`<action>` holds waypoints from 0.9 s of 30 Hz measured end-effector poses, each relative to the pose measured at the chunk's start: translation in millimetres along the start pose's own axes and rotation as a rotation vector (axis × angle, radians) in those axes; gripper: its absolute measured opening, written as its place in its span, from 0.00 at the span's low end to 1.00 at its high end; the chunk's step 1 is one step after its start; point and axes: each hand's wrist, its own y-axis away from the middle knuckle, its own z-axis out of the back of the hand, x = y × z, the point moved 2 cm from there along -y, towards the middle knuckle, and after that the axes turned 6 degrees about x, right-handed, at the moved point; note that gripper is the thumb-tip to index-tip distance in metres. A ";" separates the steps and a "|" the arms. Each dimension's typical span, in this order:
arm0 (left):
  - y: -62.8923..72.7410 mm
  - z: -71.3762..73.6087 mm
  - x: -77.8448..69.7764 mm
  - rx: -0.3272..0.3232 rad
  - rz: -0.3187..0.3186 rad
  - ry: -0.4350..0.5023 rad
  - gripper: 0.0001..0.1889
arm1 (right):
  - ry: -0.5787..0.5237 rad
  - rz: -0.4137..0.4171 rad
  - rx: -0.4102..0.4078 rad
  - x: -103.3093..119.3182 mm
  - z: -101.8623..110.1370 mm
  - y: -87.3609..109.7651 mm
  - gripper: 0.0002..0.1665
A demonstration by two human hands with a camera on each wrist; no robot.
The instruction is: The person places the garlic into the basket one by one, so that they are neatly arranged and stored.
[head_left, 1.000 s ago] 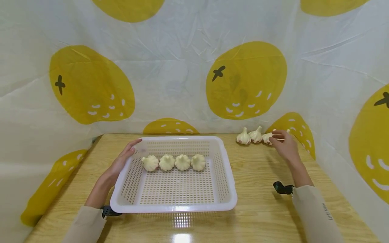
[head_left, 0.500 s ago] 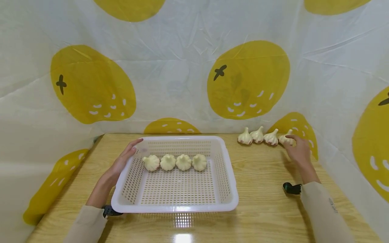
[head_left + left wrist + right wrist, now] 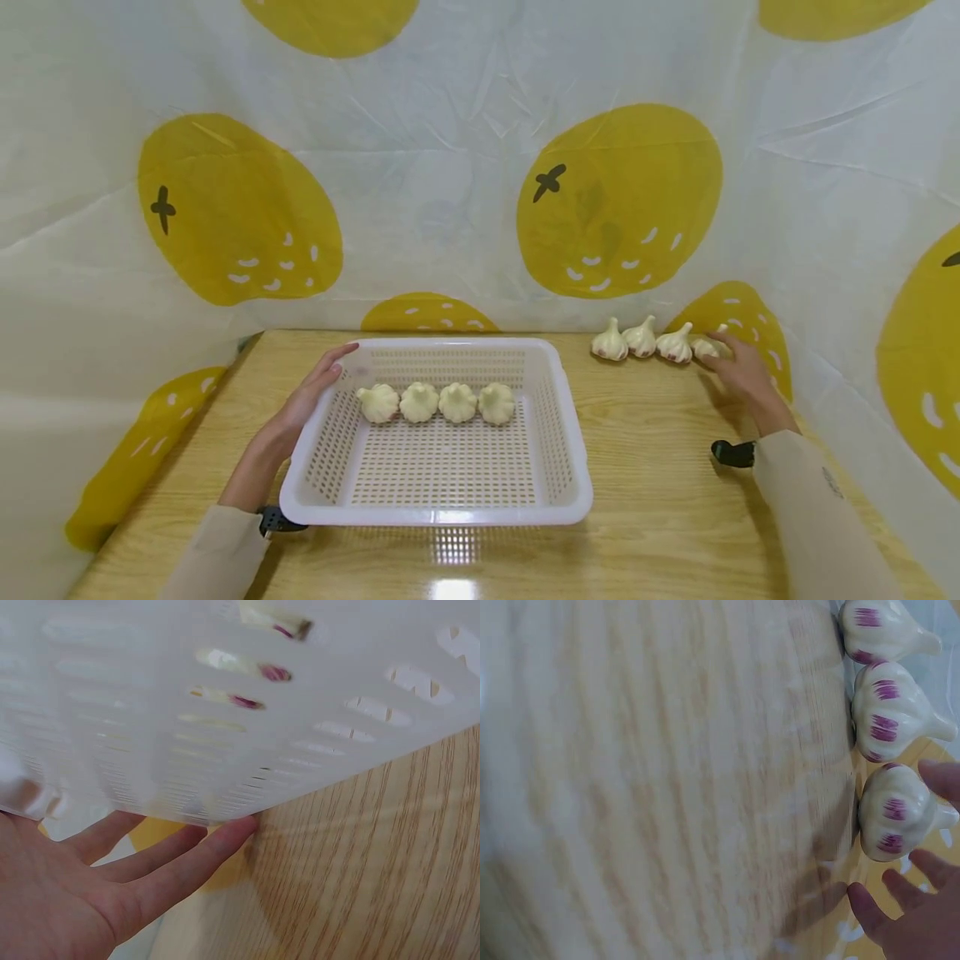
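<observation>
My left hand [image 3: 296, 408] holds the left rim of a white slotted plastic basket [image 3: 583, 467], near its back corner. In the left wrist view its long fingers [image 3: 176, 877] lie against the outer wall. Several pale garlic bulbs [image 3: 457, 403] sit in a row toward the back of the basket. My right hand [image 3: 742, 371] is at the rightmost bulb [image 3: 900, 814] of a second garlic row on the table. Its thumb [image 3: 943, 780] overlaps that bulb's neck, while the fingers [image 3: 870, 909] spread on the far side, with a gap to the bulb.
Other garlic bulbs [image 3: 641, 337] of that row stand upright along the table's back right edge. A white cloth [image 3: 450, 192] with large yellow fruit prints hangs behind and beside the wooden table [image 3: 645, 467].
My right hand has moved right along the garlic row, from beside the third bulb to around the last one, and lowered. My left hand and the basket stay in place.
</observation>
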 end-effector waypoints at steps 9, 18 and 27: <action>0.5 -0.2 0.6 -0.001 -0.006 -0.008 0.29 | -0.015 -0.048 0.005 -1.3 -2.1 3.5 0.33; -0.3 0.8 -0.2 -0.005 0.010 -0.018 0.29 | -0.031 -0.080 -0.166 -8.9 -6.6 6.4 0.31; -1.6 0.1 0.1 0.002 0.012 -0.011 0.29 | -0.077 -0.080 -0.201 -8.1 -6.1 9.5 0.46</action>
